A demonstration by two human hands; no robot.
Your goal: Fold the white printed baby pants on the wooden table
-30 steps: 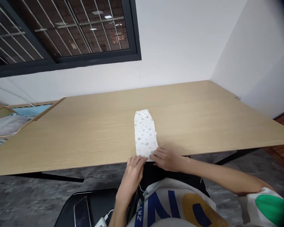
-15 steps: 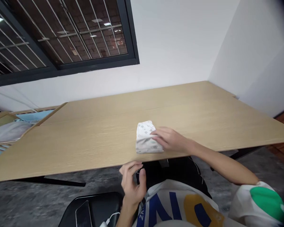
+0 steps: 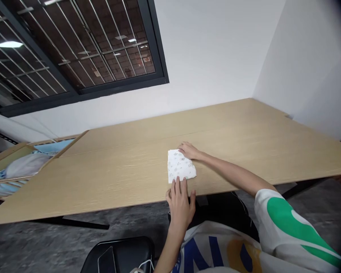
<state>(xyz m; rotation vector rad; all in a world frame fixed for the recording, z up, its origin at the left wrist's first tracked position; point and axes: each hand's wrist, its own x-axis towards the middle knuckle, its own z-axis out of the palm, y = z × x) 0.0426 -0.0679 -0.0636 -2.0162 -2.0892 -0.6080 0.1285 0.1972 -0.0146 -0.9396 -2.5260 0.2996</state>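
Folded white cloth with small dark print, thin and flat-looking point(image 3: 177, 166), laid on the pale wood-grain bench point(image 3: 125, 167), near its front edge, roughly at mid-body; a stepped, slanting right edge shown, so layers seem not quite lined up there. Left hand point(image 3: 180, 206) placed at the near edge; its fingers point(image 3: 178, 185) spread apart, tips laid on the cloth's near border, nothing gripped. Right hand point(image 3: 189, 150) set at the far right corner, fingers curled over it; whether the corner is pinched or only pressed cannot be told.

Step judged as squaring and flattening the fold; best done with the near edge pinned lightly by the left fingertips while the far corner is drawn straight, not sideways; layers should be matched at the right edge before any crease is pressed; pressure best spread outward from the middle, so wrinkles are not trapped; too hard a pull could skew the stack, and slipping on the smooth-looking surface should be allowed for.
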